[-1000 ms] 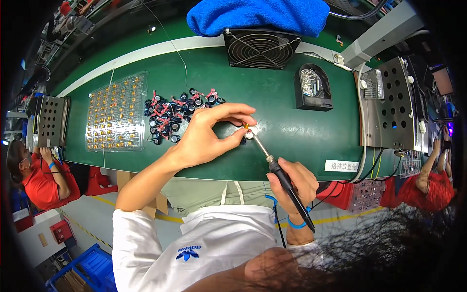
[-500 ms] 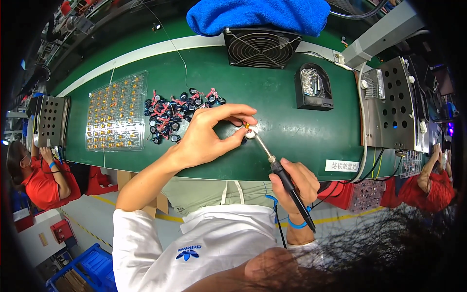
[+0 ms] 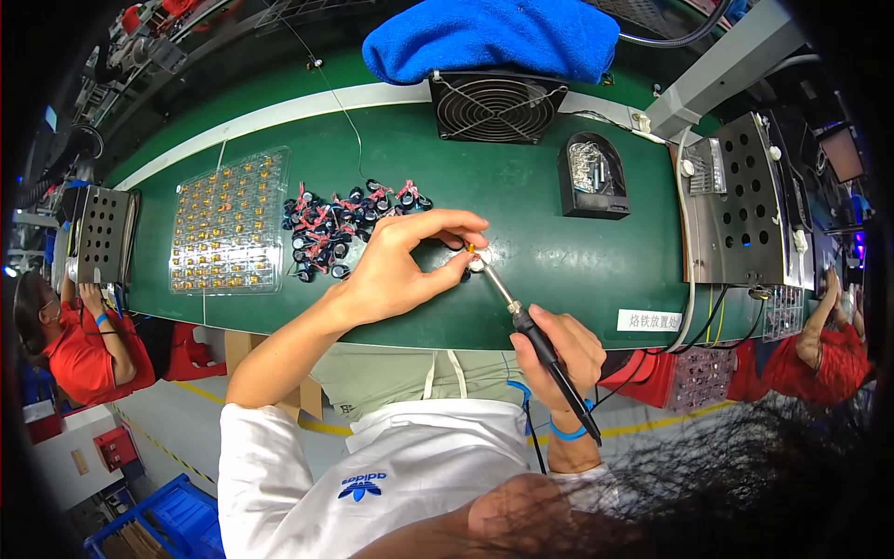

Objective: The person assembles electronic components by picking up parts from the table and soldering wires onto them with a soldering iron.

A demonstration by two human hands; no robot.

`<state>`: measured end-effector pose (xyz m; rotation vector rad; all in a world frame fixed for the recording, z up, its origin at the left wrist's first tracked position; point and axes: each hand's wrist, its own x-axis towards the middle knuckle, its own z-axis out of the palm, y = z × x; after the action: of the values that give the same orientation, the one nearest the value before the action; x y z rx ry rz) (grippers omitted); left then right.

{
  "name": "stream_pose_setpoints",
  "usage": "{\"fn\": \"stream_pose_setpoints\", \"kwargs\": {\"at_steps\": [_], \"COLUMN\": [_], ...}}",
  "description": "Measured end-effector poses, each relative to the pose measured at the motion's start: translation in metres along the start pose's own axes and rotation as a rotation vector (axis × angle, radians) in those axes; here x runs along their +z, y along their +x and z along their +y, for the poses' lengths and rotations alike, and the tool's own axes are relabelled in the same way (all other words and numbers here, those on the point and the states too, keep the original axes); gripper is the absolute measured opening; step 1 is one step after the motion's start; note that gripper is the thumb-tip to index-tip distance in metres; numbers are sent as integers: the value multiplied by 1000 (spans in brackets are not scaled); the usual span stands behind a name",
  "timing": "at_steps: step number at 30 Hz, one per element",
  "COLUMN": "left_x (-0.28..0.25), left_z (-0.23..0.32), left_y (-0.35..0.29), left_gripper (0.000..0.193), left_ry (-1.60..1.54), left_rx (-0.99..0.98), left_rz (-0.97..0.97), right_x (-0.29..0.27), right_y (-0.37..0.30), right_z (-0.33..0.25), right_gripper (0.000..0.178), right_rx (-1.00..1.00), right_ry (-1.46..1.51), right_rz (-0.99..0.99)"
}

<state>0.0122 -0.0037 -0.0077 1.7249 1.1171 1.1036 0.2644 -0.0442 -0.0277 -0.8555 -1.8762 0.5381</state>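
Note:
My right hand (image 3: pixel 563 354) is closed around the black handle of a soldering iron (image 3: pixel 551 359). Its metal tip slants up and left to a small round part (image 3: pixel 476 265) with a silvery face. Thumb and fingers of my left hand (image 3: pixel 399 265) pinch that area, where a tiny orange-gold piece (image 3: pixel 471 249) shows between the fingertips. The tip meets or nearly meets the part; exact contact is too small to tell. Left of my left hand lies a pile of small black round components with pink-red wires (image 3: pixel 321 228). Beyond it is a clear tray (image 3: pixel 229 224) holding rows of small gold pieces.
A black fan (image 3: pixel 498 107) stands at the back beneath a blue cloth (image 3: pixel 494 39). A black box of metal bits (image 3: pixel 593 177) sits right of it. Perforated metal housings (image 3: pixel 745 200) border the right side, with cables below. People in red work at both sides.
The view has shifted slightly, so the bench items sit a little lower. Both hands keep their hold, and the iron's tip remains at the small part.

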Motion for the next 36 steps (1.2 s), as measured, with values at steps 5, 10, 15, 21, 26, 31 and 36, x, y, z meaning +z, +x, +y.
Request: {"fn": "stream_pose_setpoints", "kwargs": {"at_steps": [5,10,15,21,26,31,36], "left_x": [-2,-2,-3,-2,0,0,0], "left_z": [5,6,6,4,3,4,4], "left_y": [-1,-1,-1,0,0,-1,-1], "left_gripper": [40,39,40,38,39,39,39], "left_ry": [14,13,16,50,47,43,62], "left_rx": [-17,-37,-38,32,30,31,45], "left_rz": [-23,-35,-36,-4,-4,-4,-8], "right_x": [-3,0,-6,-3,-2,-3,-2], "right_y": [-5,-7,-2,-3,-3,-5,-5], "right_z": [-1,-3,-1,1,2,1,1], "right_gripper": [34,31,28,29,33,34,33], "right_rx": [8,140,30,17,24,28,25], "right_ry": [9,68,39,9,-11,-9,-2], "right_rz": [31,95,-17,-37,-45,-51,-52]}}
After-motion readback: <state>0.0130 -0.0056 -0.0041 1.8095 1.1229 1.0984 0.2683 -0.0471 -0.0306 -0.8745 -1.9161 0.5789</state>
